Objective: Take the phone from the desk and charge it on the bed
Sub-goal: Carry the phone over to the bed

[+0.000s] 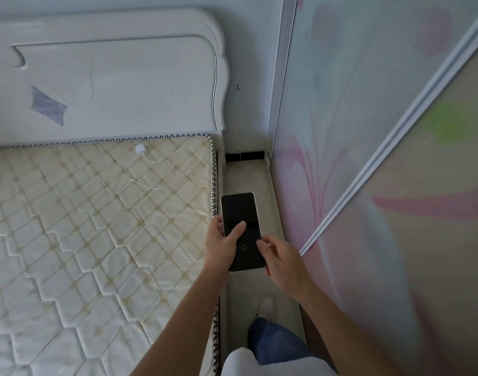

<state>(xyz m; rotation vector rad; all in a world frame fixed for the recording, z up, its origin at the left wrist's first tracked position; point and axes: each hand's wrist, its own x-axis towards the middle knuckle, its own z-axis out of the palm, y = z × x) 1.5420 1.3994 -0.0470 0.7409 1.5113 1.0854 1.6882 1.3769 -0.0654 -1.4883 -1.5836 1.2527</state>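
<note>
**Phone Held Beside Bed**

Bare quilted mattress (pixel 91 226) filling left of scene, white headboard (pixel 110 71) at far end. Patterned sliding wardrobe door (pixel 381 158) along right. Narrow strip of floor (pixel 248 180) between bed and wardrobe. Phone (pixel 242 230) held over that strip, just right of mattress edge, dark screen up. Left hand (pixel 224 246) clamped on phone, thumb across screen, fingers wrapped behind left edge. Right hand (pixel 282 263) at phone's near right corner, fingers loosely curled, tips touching edge. White charger plug (pixel 139 149) with thin cable (pixel 175 169) lying on far mattress, well apart from phone.
</note>
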